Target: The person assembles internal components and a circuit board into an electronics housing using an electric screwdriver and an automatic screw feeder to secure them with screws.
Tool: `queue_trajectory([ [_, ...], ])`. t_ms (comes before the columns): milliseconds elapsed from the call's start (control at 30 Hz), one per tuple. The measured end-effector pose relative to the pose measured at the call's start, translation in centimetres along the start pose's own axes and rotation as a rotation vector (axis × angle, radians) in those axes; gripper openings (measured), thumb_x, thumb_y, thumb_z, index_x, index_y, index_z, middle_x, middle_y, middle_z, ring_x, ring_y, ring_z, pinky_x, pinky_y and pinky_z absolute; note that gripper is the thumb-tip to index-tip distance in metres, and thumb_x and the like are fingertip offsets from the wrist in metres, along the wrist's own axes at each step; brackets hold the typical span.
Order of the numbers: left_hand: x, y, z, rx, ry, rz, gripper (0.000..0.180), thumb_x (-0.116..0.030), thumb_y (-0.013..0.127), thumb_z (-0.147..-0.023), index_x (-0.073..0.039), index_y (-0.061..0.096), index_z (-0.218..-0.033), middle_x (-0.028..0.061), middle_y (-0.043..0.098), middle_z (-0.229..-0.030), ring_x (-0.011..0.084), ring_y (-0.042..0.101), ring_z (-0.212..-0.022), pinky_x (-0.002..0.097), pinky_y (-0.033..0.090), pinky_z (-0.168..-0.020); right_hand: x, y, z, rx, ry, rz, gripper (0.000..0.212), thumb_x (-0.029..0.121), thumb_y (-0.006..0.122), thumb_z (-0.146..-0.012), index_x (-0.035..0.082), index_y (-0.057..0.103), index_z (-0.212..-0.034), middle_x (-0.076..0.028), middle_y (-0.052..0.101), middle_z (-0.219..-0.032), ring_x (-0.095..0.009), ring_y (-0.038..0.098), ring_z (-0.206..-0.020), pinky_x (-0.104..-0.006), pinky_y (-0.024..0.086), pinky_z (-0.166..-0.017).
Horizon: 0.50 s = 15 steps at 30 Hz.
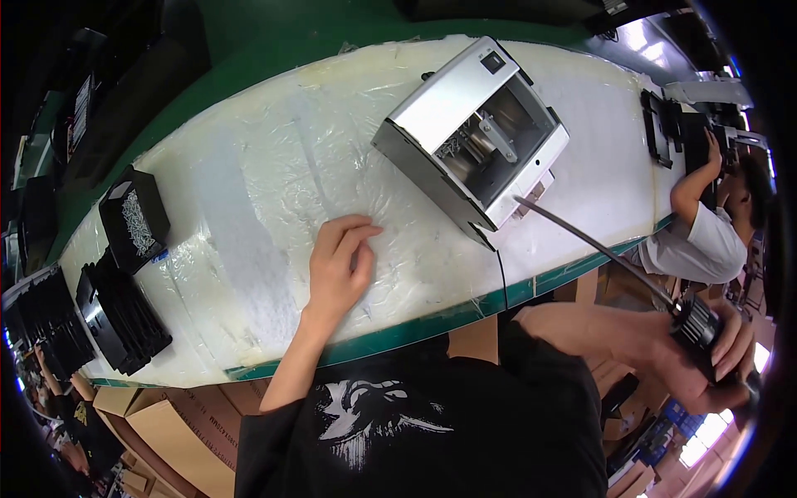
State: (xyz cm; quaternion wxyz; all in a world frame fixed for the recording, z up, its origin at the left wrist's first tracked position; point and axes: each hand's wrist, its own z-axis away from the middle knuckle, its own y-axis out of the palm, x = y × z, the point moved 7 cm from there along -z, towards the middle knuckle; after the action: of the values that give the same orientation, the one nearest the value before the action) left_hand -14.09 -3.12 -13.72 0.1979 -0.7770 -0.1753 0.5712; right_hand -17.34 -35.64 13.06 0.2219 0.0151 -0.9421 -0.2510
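My right hand (pixel 730 340) grips a black electric screwdriver (pixel 697 324) with a ribbed collar. Its long, thin metal shaft runs left across the table edge, and the tip reaches the front of a silver and black screw feeder (pixel 446 98). Whether a screw sits on the tip is too small to make out. Inside the feeder's open window are loose screws and a metal mechanism. My left hand (pixel 340 261) rests on the plastic-covered table (pixel 249 191), left of the feeder. Its fingers are loosely bent, the thumb stands apart, and nothing is in it.
A black bin of screws (pixel 137 224) stands at the left, beside stacked black parts (pixel 120 315). Cardboard boxes (pixel 183 432) are below the table's near edge. At the far right a co-worker (pixel 706 216) reaches toward black parts. A black cable (pixel 501 278) hangs from the feeder.
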Motion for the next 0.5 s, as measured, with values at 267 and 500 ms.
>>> queue_trajectory([
  [267, -0.2, -0.4, -0.5, -0.045, -0.023, -0.005, 0.023, 0.008, 0.056, -0.067, -0.004, 0.065, -0.086, 0.0072, 0.063, -0.096, 0.0248, 0.058, -0.084, 0.0321, 0.048, -0.069, -6.7, 7.9, 2.1, 0.398, 0.025, 0.090, 0.061, 0.064, 0.062, -0.075, 0.006, 0.048, -0.080, -0.002, 0.052, -0.078, -0.011, 0.047, -0.054, -0.0248, 0.038, -0.050],
  [500, 0.1, -0.3, -0.6, -0.040, -0.050, 0.019, 0.023, 0.009, 0.057, -0.066, -0.004, 0.065, -0.083, 0.0059, 0.063, -0.093, 0.0232, 0.059, -0.081, 0.0307, 0.048, -0.066, -9.5, 8.4, 2.9, 0.666, 0.310, 0.227, 0.069, 0.069, 0.052, -0.078, 0.001, 0.050, -0.086, -0.009, 0.050, -0.087, -0.018, 0.049, -0.062, -0.0313, 0.038, -0.050],
])
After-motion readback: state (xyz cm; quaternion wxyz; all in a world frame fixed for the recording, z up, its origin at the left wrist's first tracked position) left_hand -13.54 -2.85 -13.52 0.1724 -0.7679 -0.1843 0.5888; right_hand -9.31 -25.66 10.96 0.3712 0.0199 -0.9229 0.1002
